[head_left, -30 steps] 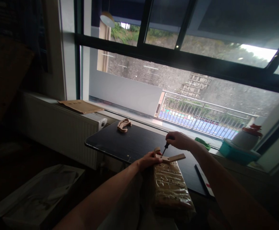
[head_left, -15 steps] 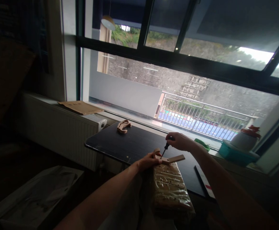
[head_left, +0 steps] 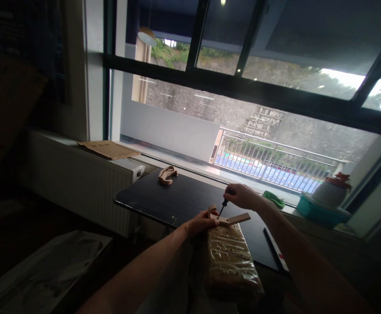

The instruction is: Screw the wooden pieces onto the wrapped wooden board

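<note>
My right hand [head_left: 238,195] is closed around the dark handle of a screwdriver [head_left: 222,208]. The shaft slants down to the left, its tip at a wooden piece [head_left: 225,220] with a curved end and a straight arm angling to the right. My left hand [head_left: 203,221] grips the curved end of that piece, thumb on top. The wooden piece rests at the far end of a block wrapped in shiny plastic film [head_left: 231,257]. A dark hole shows in the wood right of the tip. Whether a screw sits under the tip is too small to tell.
Several curved wooden pieces [head_left: 168,175] lie on the black table [head_left: 141,196] at the far left. A flat white and red object [head_left: 277,250] lies at its right edge. On the sill are a green cloth-like item [head_left: 274,199], a teal box [head_left: 319,211] and a brown envelope [head_left: 110,149].
The whole view has shifted slightly. My hands, the screwdriver and the wooden piece keep nearly the same positions relative to one another.
</note>
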A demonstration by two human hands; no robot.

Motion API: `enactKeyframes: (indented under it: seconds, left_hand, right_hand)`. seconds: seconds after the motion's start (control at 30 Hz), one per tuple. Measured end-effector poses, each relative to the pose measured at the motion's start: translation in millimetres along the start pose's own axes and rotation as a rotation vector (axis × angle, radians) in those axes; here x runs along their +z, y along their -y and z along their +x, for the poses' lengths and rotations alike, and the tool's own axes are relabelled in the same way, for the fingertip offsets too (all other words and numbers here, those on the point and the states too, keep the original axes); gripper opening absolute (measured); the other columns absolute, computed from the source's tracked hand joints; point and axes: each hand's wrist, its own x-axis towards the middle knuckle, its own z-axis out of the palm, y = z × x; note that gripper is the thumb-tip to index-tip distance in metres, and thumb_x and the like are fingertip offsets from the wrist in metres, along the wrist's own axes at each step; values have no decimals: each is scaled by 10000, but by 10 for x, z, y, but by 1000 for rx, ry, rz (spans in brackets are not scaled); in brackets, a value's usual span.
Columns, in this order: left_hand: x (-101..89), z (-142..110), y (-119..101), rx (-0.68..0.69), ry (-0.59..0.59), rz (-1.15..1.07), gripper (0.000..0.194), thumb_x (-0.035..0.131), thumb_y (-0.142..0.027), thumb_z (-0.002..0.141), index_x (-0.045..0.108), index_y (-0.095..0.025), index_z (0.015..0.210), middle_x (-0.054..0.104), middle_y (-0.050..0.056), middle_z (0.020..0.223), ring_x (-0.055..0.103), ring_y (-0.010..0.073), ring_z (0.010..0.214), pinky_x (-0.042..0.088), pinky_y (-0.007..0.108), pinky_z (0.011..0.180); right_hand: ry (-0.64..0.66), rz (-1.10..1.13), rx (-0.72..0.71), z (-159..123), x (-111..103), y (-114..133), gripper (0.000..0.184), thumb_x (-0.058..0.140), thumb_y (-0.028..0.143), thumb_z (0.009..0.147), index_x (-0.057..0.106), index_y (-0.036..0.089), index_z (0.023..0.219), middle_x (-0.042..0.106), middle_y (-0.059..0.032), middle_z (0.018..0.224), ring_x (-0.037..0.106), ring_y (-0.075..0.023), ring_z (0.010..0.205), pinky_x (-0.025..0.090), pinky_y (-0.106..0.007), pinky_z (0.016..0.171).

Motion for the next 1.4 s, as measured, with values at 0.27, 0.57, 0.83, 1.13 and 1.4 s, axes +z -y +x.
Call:
enactKeyframes:
  seconds: [0.27,0.57,0.83,1.13,1.4]
  left_hand:
    - [-8,-19,-5,-11,8,-15,457,799,-271,578,567,-150,953,569,6,808,541,155,769,377,293,760]
    - [7,-6,-4,2,-11,-16,473,816,-280,553,570,-149,935,577,0,781,534,155,753,377,303,770]
    - [24,-38,-31,3,-19,-12,437,810,-254,576,591,-145,939,581,10,802,541,161,775,381,301,780]
    - [9,-12,9,-3,-22,-8,462,817,-281,554,579,-158,931,578,1,799,539,157,765,383,298,766]
    - [38,-55,-55,-7,-33,26,449,800,-265,577,595,-150,960,562,6,805,539,163,777,383,298,776]
  right_hand:
    - [9,24,-20,16,0,33,213,528,297,848,665,186,967,678,-43,889,576,-121,686,420,-233,610]
    - [-39,-6,34,4,44,3,266,495,333,872,657,154,983,682,-69,875,579,-134,701,405,-243,609]
    - [-18,0,-22,42,-22,62,224,515,293,839,663,202,981,681,-31,839,558,-121,641,393,-237,577]
    - [-79,-15,37,-12,73,30,268,450,307,886,641,151,994,688,-67,871,588,-144,701,403,-246,588]
    - [-12,5,-4,-25,-35,16,249,504,311,854,645,184,1015,683,-44,883,578,-130,668,418,-248,596]
